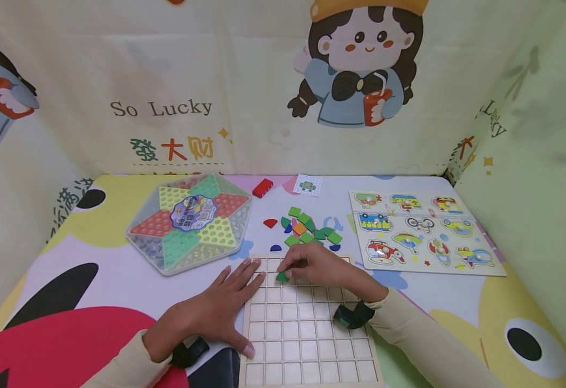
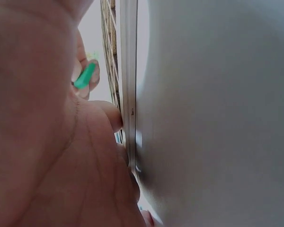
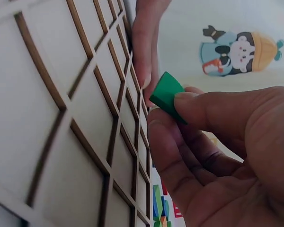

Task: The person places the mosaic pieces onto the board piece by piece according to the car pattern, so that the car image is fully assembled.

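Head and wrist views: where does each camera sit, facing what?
Head: worn there, facing forward and down at the grid board; left hand, right hand, sleeves show.
Left wrist: worn there, facing left palm beside the board; right fingertips show.
Right wrist: worn there, facing fingers pinching the green piece; left hand beyond.
Wrist views share that piece.

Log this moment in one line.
left hand: touching grid board, left edge | right hand: pinching green piece over board | loose pieces: beyond board

Table (image 1: pixel 123 293) covered in large cartoon print. Gridded board (image 1: pixel 307 328) laid front centre; loose small pieces (image 1: pixel 306 236), mostly green, scattered just behind it. Hexagonal game case (image 1: pixel 193 213) set at left, red block (image 1: pixel 262 188) and pattern card (image 1: pixel 307 185) placed near far edge, vehicle puzzle board (image 1: pixel 416 264) laid at right.
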Tool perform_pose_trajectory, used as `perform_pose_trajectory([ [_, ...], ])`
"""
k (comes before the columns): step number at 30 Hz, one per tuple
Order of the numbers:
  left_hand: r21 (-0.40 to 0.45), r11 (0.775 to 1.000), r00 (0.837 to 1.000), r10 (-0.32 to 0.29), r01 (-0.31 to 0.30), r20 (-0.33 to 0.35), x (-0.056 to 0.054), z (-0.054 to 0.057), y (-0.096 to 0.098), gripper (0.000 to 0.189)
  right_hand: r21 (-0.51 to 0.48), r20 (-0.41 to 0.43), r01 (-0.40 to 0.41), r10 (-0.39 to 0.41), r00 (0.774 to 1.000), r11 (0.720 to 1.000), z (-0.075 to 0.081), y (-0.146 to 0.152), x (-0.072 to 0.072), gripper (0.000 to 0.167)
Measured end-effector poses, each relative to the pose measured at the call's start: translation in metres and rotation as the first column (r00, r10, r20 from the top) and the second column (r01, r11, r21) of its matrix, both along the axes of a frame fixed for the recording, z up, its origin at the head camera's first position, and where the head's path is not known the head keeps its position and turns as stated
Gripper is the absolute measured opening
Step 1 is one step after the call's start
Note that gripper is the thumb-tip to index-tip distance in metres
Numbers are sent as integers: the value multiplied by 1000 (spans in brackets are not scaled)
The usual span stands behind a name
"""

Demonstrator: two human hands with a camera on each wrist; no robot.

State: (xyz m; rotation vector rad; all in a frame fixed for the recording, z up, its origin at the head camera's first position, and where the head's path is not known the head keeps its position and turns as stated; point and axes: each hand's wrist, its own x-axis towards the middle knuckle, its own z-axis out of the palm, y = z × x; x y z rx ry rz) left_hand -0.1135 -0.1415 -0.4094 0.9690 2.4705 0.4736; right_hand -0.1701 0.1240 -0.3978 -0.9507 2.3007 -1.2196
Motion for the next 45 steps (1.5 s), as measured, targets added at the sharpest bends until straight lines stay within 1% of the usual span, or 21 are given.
perform_pose_trajectory([
  [2, -5, 1000, 1000, 3, -3, 1, 0, 0, 0, 127, 2, 14, -15, 15, 1000, 1000, 0, 0, 3, 19],
  [8, -15, 1000, 1000, 9, -9, -3, 1, 0, 2, 127, 42, 51, 0, -3, 999, 999, 2, -1, 13, 18],
  [11, -18, 1000, 1000, 8, -8, -6, 1, 0, 2, 127, 46, 68, -9, 6, 998, 999, 2, 0, 17, 17],
  [14, -11, 1000, 1000, 3, -3, -8, 1, 1, 2, 127, 53, 79, -23, 19, 997, 998, 4, 1, 20, 16],
  [22, 11, 1000, 1000, -1, 1, 9, 2, 1, 1, 126, 106, 74, -45, 37, 997, 993, 3, 3, 22, 18],
  [28, 7, 1000, 1000, 2, -2, 13, 3, 1, 0, 126, 114, 33, -71, 68, 997, 991, -1, 2, 22, 17],
  [32, 9, 1000, 1000, 1, -1, 9, 2, 0, 0, 125, 120, 6, -72, 72, 997, 990, -1, 1, 22, 17],
  [39, 22, 1000, 1000, -1, 0, 14, 3, 2, 0, 125, 191, -42, -60, 70, 997, 980, 1, 2, 22, 14],
  [45, 8, 1000, 1000, -1, 1, 11, 3, 3, 1, 124, 202, -87, -65, 84, 993, 977, -2, 2, 22, 14],
])
